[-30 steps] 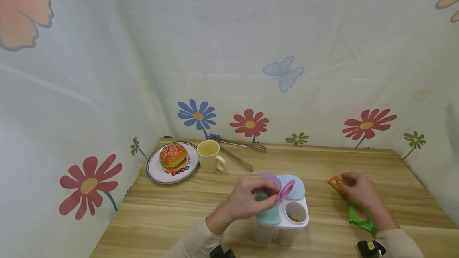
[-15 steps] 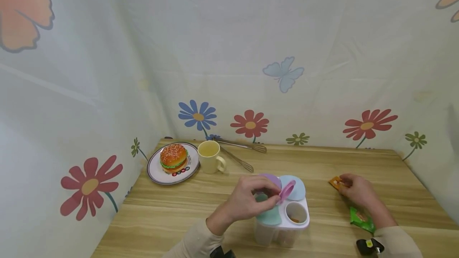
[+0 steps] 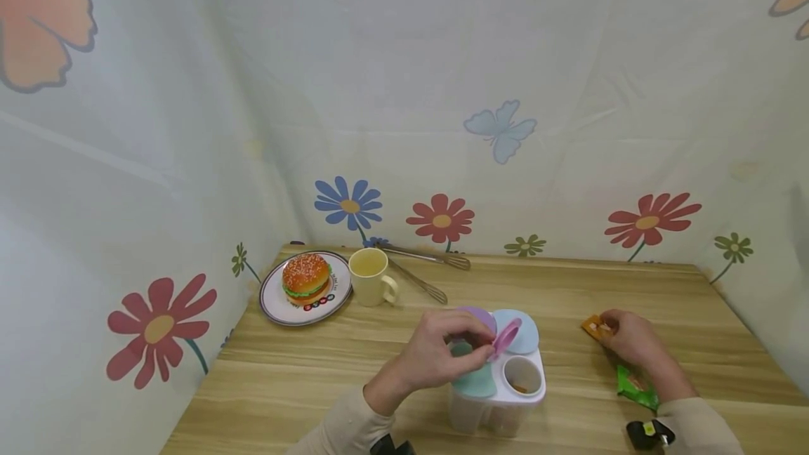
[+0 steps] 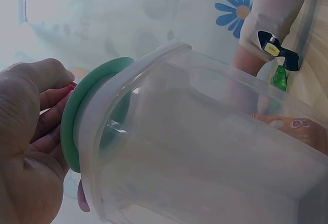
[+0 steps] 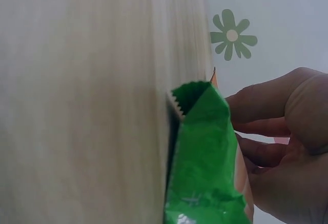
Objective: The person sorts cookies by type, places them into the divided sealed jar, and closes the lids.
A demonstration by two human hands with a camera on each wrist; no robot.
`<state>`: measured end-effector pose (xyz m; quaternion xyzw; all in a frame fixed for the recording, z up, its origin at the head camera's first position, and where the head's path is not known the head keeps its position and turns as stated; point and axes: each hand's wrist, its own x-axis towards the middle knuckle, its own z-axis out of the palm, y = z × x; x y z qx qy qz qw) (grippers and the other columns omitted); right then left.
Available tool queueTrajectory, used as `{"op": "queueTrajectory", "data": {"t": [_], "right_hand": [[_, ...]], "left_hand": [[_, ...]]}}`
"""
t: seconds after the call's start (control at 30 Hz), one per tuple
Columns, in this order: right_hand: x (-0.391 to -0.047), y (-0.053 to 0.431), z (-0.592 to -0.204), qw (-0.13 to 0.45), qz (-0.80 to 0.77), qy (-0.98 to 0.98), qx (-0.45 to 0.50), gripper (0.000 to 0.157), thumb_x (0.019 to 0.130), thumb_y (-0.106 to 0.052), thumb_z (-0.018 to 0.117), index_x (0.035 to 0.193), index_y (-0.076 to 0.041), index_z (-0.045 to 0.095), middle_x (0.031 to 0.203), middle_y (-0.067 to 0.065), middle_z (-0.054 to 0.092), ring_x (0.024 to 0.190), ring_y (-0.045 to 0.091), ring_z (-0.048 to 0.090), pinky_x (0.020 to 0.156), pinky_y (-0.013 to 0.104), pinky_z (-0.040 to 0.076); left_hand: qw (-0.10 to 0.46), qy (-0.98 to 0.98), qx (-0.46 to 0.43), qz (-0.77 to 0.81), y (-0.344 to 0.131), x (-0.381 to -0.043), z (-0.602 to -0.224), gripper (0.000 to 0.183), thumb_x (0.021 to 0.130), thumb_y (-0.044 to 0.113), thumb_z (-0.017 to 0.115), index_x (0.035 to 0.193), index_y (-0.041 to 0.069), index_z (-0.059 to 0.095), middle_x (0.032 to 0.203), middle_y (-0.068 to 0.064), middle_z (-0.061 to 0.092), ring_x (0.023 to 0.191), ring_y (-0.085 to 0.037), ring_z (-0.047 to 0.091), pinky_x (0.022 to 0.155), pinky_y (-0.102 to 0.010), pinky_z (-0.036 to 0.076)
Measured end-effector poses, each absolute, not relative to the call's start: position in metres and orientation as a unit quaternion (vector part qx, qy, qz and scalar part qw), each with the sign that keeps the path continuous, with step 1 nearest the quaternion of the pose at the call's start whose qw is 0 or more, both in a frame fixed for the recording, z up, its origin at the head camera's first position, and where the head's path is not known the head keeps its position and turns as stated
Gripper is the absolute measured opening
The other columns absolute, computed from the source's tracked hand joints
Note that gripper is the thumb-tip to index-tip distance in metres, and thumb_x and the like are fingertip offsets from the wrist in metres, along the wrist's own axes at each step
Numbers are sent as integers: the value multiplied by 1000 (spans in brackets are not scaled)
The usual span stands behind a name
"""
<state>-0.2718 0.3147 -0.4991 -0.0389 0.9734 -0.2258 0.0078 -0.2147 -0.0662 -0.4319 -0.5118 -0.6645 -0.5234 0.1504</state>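
A storage box [image 3: 496,409] with clear sides and a white top stands near the table's front. Its top has purple, light blue [image 3: 517,332] and green lids [image 4: 72,121], plus a round uncovered opening holding something brownish. My left hand [image 3: 439,350] pinches a raised pink lid [image 3: 507,335] beside that opening. Through the clear wall, the left wrist view shows an orange-brown packet [image 4: 297,127]. On the right, my right hand [image 3: 635,339] pinches an orange packet [image 3: 594,326] close over the table. A green packet [image 3: 635,386] lies by that wrist, large in front of the fingers in the right wrist view.
At the back left, a plate [image 3: 272,304] bears a toy hamburger [image 3: 306,276]. Beside it is a yellow mug [image 3: 366,278]. Two whisks [image 3: 436,256] lie behind the box. A flower-printed curtain [image 3: 404,90] encloses the wooden table [image 3: 569,286].
My right hand and the orange packet have shifted very slightly to the right. The left hand holds the pink lid in the same place.
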Motion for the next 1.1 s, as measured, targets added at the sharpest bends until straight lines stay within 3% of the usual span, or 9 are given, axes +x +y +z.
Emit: {"op": "queueTrajectory", "data": {"t": [0.5,0.8,1.1], "right_hand": [[-271,313,-498,-4,-203,978,-50,47,78,-3,66,117,20,53,100,32,60,89,39,59,78,55,51],[-271,312,-496,13,-233,972,-28,50,81,-10,72,118,18,53,100,28,61,84,30,59,72,47,54],[-267,309,-495,11,-261,965,-8,27,86,-8,70,104,10,62,89,16,63,73,20,58,58,30,53]], "left_hand": [[154,-665,-511,-522,-66,-215,-434,12,83,1,72,94,5,70,89,-6,70,83,-2,65,71,-20,59],[161,-666,-511,-518,-66,-216,-434,12,83,1,72,94,5,70,89,-6,70,83,-2,64,70,-19,59],[156,-664,-512,-522,-66,-216,-435,11,83,1,71,94,5,70,89,-6,69,82,-2,64,70,-19,59]]}}
